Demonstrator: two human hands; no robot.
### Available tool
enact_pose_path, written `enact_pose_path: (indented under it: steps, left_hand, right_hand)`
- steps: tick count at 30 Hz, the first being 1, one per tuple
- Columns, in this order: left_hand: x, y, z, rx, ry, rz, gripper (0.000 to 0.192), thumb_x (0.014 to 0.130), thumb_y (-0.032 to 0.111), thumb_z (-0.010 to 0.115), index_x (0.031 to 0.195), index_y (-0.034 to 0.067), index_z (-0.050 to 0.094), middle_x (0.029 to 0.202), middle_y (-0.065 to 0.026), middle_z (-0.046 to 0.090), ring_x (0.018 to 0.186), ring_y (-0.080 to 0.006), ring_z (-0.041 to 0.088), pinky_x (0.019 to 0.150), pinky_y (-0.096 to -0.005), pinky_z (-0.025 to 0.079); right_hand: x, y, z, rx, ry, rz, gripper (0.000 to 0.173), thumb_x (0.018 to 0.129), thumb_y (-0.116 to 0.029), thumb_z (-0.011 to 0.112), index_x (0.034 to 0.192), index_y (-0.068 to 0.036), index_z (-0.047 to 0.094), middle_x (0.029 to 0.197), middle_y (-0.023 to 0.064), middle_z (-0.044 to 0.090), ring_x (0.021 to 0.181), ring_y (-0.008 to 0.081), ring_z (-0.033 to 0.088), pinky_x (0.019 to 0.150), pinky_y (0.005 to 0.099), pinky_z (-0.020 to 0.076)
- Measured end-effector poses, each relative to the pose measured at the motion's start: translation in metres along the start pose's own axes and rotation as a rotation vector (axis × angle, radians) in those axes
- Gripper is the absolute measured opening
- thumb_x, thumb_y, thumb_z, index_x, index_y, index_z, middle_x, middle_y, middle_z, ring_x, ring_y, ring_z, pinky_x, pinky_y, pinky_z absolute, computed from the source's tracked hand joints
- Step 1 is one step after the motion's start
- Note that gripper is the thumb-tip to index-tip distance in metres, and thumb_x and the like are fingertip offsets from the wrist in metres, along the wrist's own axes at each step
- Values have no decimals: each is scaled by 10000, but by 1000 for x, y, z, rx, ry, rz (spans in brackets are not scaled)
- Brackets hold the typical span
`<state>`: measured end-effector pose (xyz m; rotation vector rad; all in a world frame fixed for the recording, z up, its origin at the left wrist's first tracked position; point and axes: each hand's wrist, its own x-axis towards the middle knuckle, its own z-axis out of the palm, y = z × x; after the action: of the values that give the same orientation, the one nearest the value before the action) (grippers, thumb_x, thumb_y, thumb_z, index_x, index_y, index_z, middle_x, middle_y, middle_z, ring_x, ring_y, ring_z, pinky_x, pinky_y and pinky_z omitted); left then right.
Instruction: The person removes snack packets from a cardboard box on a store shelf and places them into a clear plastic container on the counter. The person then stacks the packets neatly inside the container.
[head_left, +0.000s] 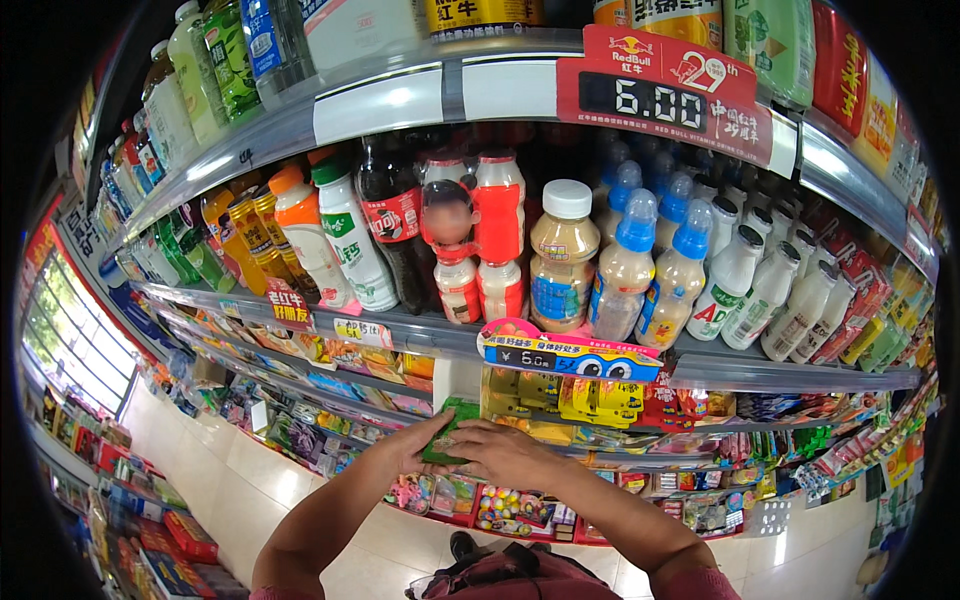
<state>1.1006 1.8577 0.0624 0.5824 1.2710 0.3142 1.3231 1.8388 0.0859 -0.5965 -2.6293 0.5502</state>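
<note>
My left hand (415, 444) grips the left side of a small green packet (454, 433). Over its right side lie the fingers of my right hand (506, 448), so both hands hold it at the front of a snack shelf. Part of the packet is hidden under my fingers. Just behind it, a white upright panel or carton (458, 379) shows in the shelf. To the right of that sit yellow snack packets (600, 401). Above my hands, a shelf price tag with cartoon eyes (570, 358) hangs on the edge of the drink shelf.
Bottled drinks line the shelf above, among them a white-capped bottle (565, 255), blue-capped bottles (624, 262) and a cola bottle (391, 225). A red price sign (660, 101) juts from the top shelf. Low bins of small toys (508, 510) stand near my feet. Another display (161, 547) flanks the tiled floor (247, 480).
</note>
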Motion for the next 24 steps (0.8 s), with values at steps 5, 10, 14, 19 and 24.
enact_pose_path:
  steps: [5, 10, 14, 19, 24]
  left_hand:
    - [30, -13, -21, -10, 40, 123, 519, 980, 578, 395, 1208, 143, 561, 972, -29, 685, 821, -183, 682, 673, -354, 581]
    - [31, -8, -21, 28, 123, 72, 583, 995, 546, 371, 1340, 94, 497, 1289, -102, 591, 1133, -223, 593, 918, -439, 490]
    - [39, -9, -28, 125, 229, 112, 566, 995, 521, 381, 1317, 74, 511, 1260, -105, 605, 1093, -229, 606, 888, -437, 496]
    - [10, 6, -7, 99, 210, 114, 562, 991, 516, 394, 1261, 45, 537, 1173, -116, 626, 1002, -215, 620, 834, -418, 512]
    - [21, 2, -19, 98, 218, 117, 526, 996, 499, 392, 1204, 46, 561, 1059, -97, 634, 917, -196, 616, 802, -416, 516]
  right_hand:
    - [-3, 15, -8, 226, 163, -36, 292, 907, -198, 610, 1179, -95, 620, 1216, 116, 601, 1132, 312, 566, 932, 392, 498]
    - [12, 42, -36, 184, 476, 500, 262, 899, -239, 604, 1078, -50, 637, 1052, 196, 635, 953, 396, 615, 838, 478, 487]
    - [36, 110, -6, -197, 640, 427, 264, 948, -265, 559, 1106, -65, 628, 1039, 163, 648, 930, 345, 632, 819, 445, 513]
    - [62, 140, 5, -338, 564, 440, 270, 953, -279, 546, 1126, -85, 617, 1050, 140, 642, 936, 317, 626, 836, 425, 513]
    - [72, 146, 1, -246, 479, 497, 293, 955, -311, 532, 1144, -99, 604, 1089, 134, 625, 975, 304, 610, 866, 417, 497]
